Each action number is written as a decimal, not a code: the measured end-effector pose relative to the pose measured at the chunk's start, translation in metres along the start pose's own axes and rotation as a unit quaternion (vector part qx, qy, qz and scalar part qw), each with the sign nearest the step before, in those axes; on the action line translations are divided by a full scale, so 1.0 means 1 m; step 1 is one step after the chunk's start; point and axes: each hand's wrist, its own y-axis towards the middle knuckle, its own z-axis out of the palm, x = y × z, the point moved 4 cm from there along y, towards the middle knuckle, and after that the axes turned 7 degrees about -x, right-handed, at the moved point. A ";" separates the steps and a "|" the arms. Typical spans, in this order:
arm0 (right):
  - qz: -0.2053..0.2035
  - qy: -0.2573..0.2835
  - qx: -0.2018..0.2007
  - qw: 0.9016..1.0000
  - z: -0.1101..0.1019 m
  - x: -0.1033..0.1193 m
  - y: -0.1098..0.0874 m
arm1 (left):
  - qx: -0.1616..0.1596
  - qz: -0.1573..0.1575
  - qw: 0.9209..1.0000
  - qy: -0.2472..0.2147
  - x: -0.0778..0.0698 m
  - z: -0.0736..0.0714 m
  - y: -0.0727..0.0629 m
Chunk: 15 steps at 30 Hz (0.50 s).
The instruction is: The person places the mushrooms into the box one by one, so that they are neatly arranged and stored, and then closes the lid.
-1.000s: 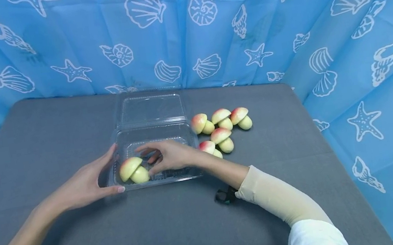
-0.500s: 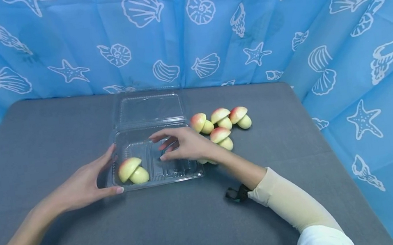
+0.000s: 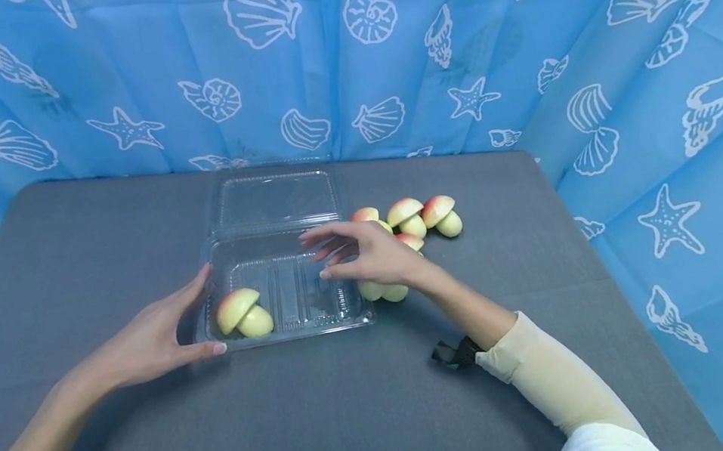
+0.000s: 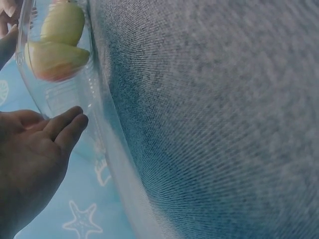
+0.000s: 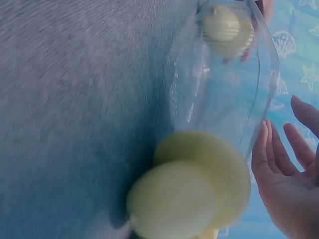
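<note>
A clear plastic clamshell container lies with its lid folded back on the table. One mushroom-shaped piece, pale yellow with a reddish cap, rests in its front left part. My left hand touches the container's left side, thumb and fingers spread apart; in the left wrist view, its fingers lie straight against the wall. Over the container's right side hovers my right hand, fingers loosely bent, holding nothing. Past its right edge sit several similar mushroom-shaped pieces, some partly hidden by my right hand.
A grey cloth-covered table carries everything. Behind it and to the right hangs a blue curtain with white shells and starfish. Dark straps hang near both wrists.
My right hand has drawn back to the right and slightly away from me, leaving the mushroom-shaped piece in the container. My left hand has stayed at the container's side.
</note>
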 end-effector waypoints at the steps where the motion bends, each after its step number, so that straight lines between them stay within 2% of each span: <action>1: 0.000 0.001 -0.002 1.000 -0.002 -0.001 -0.001 | 0.000 0.001 1.000 -0.001 0.000 0.000 0.000; 9: 0.016 0.009 -0.029 0.999 -0.024 -0.004 -0.016 | 0.004 -0.006 1.000 -0.005 0.002 0.000 -0.001; 15: 0.023 0.012 -0.052 0.998 -0.040 -0.007 -0.024 | -0.002 0.005 1.000 -0.008 0.001 -0.001 -0.002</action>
